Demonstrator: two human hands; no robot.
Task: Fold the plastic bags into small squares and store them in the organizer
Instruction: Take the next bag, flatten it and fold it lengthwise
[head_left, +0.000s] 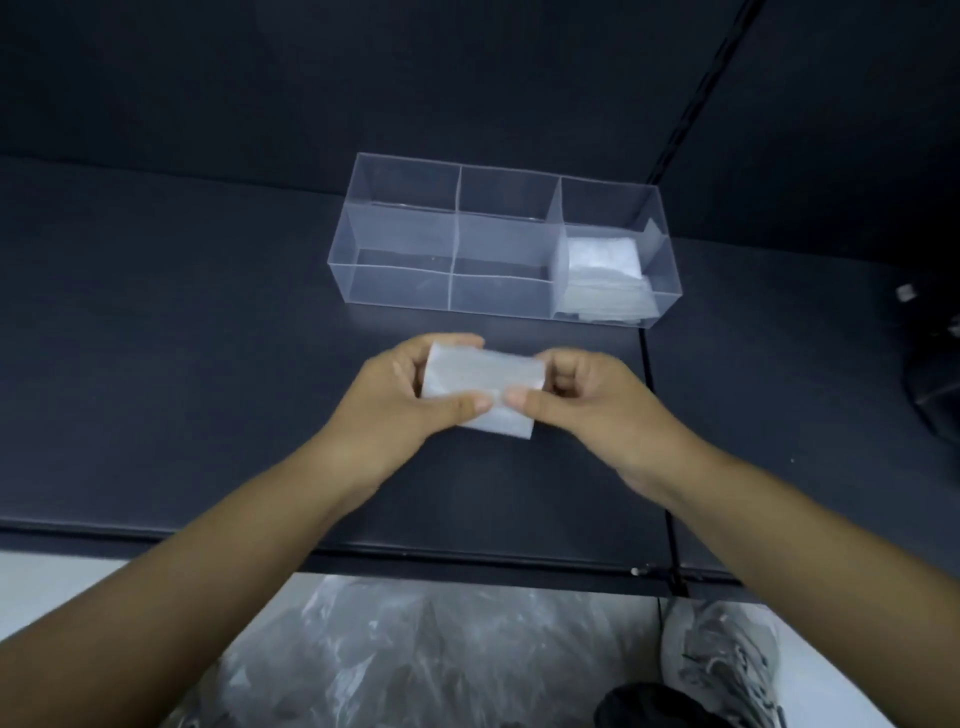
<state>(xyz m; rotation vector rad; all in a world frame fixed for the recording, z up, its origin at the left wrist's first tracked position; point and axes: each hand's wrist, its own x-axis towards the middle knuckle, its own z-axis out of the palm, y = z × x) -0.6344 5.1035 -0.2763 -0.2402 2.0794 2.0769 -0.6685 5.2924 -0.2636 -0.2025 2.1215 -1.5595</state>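
A folded, translucent white plastic bag (480, 379) is held just above the dark table (208, 364), in front of the organizer. My left hand (410, 395) grips its left end, thumb on the near edge. My right hand (582, 395) pinches its right end with thumb and fingers. The clear plastic organizer (395, 234) stands behind, divided into several compartments. Its front right compartment holds a stack of folded bags (602, 275); the other compartments look empty.
A heap of loose clear plastic bags (415, 654) lies on the floor below the table's near edge. A grey shoe (722, 660) is at the lower right. Dark objects (940, 384) sit at the table's right edge. A dark wall rises behind the organizer.
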